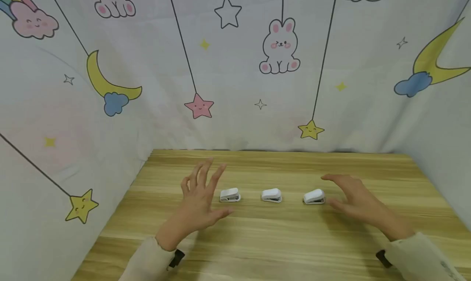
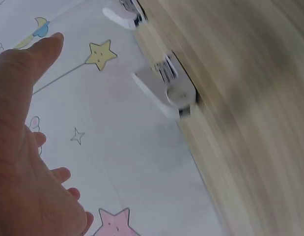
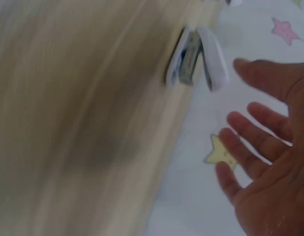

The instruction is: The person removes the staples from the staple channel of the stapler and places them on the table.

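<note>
Three small white staplers stand in a row on the wooden table: a left one (image 1: 229,195), a middle one (image 1: 271,195) and a right one (image 1: 314,196). My left hand (image 1: 195,203) hovers beside the left stapler, fingers spread and thumb apart, holding nothing. On the other side, my right hand (image 1: 355,199) is just right of the right stapler, its thumb and fingers parted around a gap. In the left wrist view, a stapler (image 2: 174,93) lies beyond the left thumb. The right wrist view has a stapler (image 3: 198,59) near the right thumb, apart from it.
The wooden tabletop (image 1: 272,248) ends at a pale curtain (image 1: 235,76) printed with stars, moons and rabbits, which rises along the back and both sides. Black bands (image 1: 176,258) sit at the wrists, by the light sleeves.
</note>
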### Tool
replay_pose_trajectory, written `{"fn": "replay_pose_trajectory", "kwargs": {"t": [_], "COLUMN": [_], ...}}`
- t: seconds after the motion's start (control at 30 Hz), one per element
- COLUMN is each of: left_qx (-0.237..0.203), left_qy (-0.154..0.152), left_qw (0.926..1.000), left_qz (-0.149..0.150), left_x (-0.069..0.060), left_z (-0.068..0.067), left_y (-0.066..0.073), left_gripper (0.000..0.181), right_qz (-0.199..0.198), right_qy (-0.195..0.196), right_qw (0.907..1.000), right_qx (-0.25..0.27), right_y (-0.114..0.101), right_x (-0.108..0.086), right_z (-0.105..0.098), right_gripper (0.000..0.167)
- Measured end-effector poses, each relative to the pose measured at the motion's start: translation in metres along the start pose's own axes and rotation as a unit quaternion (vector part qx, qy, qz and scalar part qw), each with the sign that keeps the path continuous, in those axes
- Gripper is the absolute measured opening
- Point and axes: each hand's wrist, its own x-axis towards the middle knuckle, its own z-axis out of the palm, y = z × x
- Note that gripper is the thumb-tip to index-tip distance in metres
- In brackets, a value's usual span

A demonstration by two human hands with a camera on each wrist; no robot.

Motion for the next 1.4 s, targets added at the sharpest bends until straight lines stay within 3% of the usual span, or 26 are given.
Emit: {"fn": "replay_pose_trajectory", "kwargs": {"t": [0.07, 0.13, 0.23, 0.33, 0.43, 0.53, 0.7, 0.8, 0.97, 1.17, 1.33, 1.4], "left_qx": [-0.067, -0.137, -0.224, -0.281, -0.314, -0.332, -0.348, -0.352, -0.345, -0.332, -0.273, -0.225], "left_qy": [-0.003, -0.014, -0.040, -0.072, -0.095, -0.106, -0.117, -0.125, -0.138, -0.134, -0.125, -0.125], "left_qw": [0.9975, 0.9900, 0.9729, 0.9563, 0.9444, 0.9372, 0.9303, 0.9275, 0.9285, 0.9328, 0.9509, 0.9623], "left_qz": [0.021, 0.034, 0.042, 0.034, 0.016, 0.005, 0.006, 0.004, 0.012, 0.041, 0.075, 0.088], "left_x": [0.001, 0.002, 0.002, 0.003, 0.004, 0.005, 0.008, 0.012, 0.027, 0.059, 0.083, 0.093], "left_z": [0.007, 0.013, 0.021, 0.027, 0.030, 0.034, 0.044, 0.049, 0.057, 0.082, 0.101, 0.109], "left_y": [0.012, 0.023, 0.036, 0.044, 0.049, 0.052, 0.055, 0.059, 0.074, 0.108, 0.139, 0.149], "left_gripper": [0.115, 0.114, 0.112, 0.106, 0.099, 0.095, 0.091, 0.090, 0.087, 0.080, 0.064, 0.059], "right_qz": [0.028, 0.070, 0.132, 0.166, 0.176, 0.189, 0.218, 0.220, 0.219, 0.217, 0.203, 0.201], "right_qy": [-0.025, -0.048, -0.066, -0.063, -0.048, -0.041, -0.047, -0.050, -0.047, -0.040, -0.034, -0.035], "right_qw": [0.9982, 0.9930, 0.9812, 0.9714, 0.9640, 0.9558, 0.9455, 0.9444, 0.9435, 0.9440, 0.9449, 0.9438], "right_qx": [0.048, 0.082, 0.124, 0.157, 0.193, 0.221, 0.238, 0.240, 0.245, 0.245, 0.255, 0.260], "right_y": [-0.003, -0.004, -0.003, -0.001, 0.001, 0.002, 0.004, 0.005, 0.005, 0.008, 0.010, 0.010], "right_x": [0.001, 0.002, 0.003, 0.003, 0.002, 0.001, -0.001, -0.002, -0.001, -0.004, -0.006, -0.005], "right_z": [0.005, 0.010, 0.018, 0.025, 0.032, 0.037, 0.042, 0.044, 0.045, 0.044, 0.046, 0.046], "right_gripper": [0.059, 0.054, 0.050, 0.049, 0.048, 0.048, 0.051, 0.052, 0.052, 0.050, 0.049, 0.048]}}
